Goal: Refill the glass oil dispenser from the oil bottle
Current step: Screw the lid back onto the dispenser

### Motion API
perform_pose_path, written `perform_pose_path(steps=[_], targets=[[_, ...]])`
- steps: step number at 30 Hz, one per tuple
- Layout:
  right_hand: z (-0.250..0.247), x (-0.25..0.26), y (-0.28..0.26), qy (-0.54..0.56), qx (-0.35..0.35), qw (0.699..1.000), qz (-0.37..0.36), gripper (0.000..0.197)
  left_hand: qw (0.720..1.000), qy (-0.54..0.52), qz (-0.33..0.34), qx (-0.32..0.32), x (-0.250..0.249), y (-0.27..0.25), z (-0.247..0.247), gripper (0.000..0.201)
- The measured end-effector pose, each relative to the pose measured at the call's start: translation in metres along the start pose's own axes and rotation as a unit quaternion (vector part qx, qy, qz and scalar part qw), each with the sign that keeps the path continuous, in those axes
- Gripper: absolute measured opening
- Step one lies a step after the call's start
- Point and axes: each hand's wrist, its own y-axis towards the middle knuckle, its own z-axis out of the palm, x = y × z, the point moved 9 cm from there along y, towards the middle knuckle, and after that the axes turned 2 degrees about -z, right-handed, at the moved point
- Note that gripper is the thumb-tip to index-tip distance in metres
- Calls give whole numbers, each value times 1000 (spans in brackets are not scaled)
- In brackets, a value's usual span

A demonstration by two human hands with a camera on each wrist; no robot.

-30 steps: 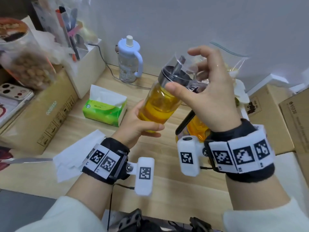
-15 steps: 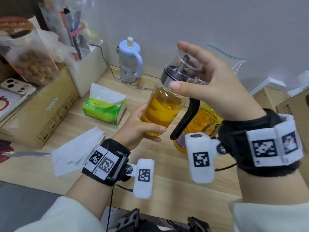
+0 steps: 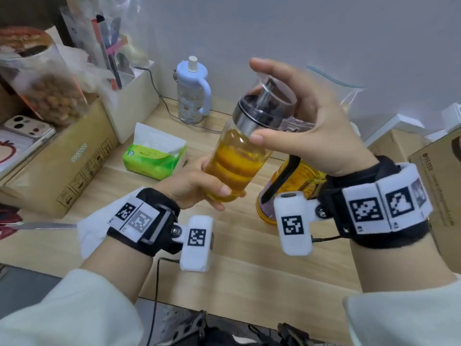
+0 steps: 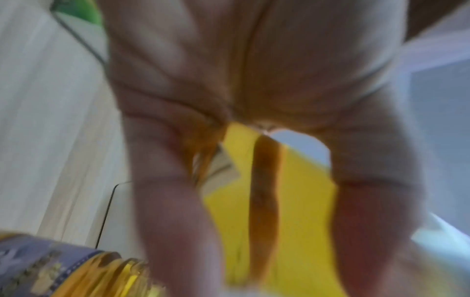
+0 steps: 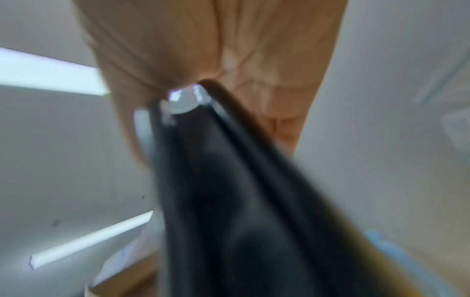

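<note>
The glass oil dispenser (image 3: pixel 237 168), partly full of yellow oil, is held tilted above the wooden table (image 3: pixel 249 265). My left hand (image 3: pixel 219 193) grips its lower body; in the left wrist view its fingers (image 4: pixel 172 211) wrap the yellow glass (image 4: pixel 300 201). My right hand (image 3: pixel 259 101) curls over the steel-collared clear lid (image 3: pixel 264 108), thumb on the collar and index finger over the top. A black handle (image 3: pixel 282 181) hangs below that palm, and it shows large in the right wrist view (image 5: pixel 241 201). The oil bottle (image 3: pixel 299 181) stands on the table behind my right wrist, mostly hidden.
A green tissue pack (image 3: pixel 154 156), a blue-and-white spouted bottle (image 3: pixel 192 91) and a white organiser box (image 3: pixel 129 101) stand at the back left. Cardboard boxes flank the table on the left (image 3: pixel 62 166) and right (image 3: pixel 436 171). A white napkin (image 3: pixel 92 231) and a knife blade (image 3: pixel 45 225) lie at the left.
My right hand has turned around the lid, its wrist swinging to the right, and the black handle has come into view below the palm. The left hand keeps its grip on the glass.
</note>
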Motion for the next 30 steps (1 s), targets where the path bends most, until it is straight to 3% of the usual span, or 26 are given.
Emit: perform_pose_path(steps=[4,7,9,12,15,17,19,21,24,26,30], targets=[[-11,-15,-2,-36,-125,989,71,73,989,27,58,-133,-6,4,-15,75],[-13,-20,-4,-54,-100,989,96,93,989,26,61,-131,-4,4,-12,74],[-16,-15,-7,-64,-95,990,78,94,990,27,57,-123,-2,5,-11,71],[-18,-13,-11,50,-94,993,41,103,993,14,57,-101,-2,6,-8,63],[-19,-20,-7,169,-55,983,36,101,999,-4,41,-36,-3,5,-3,64],[-16,-20,-2,197,-21,980,29,93,999,-27,31,30,-5,3,5,56],[-10,-21,4,202,-9,979,13,98,994,-12,43,100,-8,4,15,47],[-2,-17,9,206,-18,978,-14,103,986,10,50,156,-10,5,26,47],[-3,-17,12,255,-70,964,-34,82,975,13,47,218,-15,4,41,48],[-2,-16,12,327,-57,943,-32,76,957,9,48,287,-19,-4,55,42],[7,-2,15,383,11,923,-37,80,946,-29,11,321,-16,-5,63,56]])
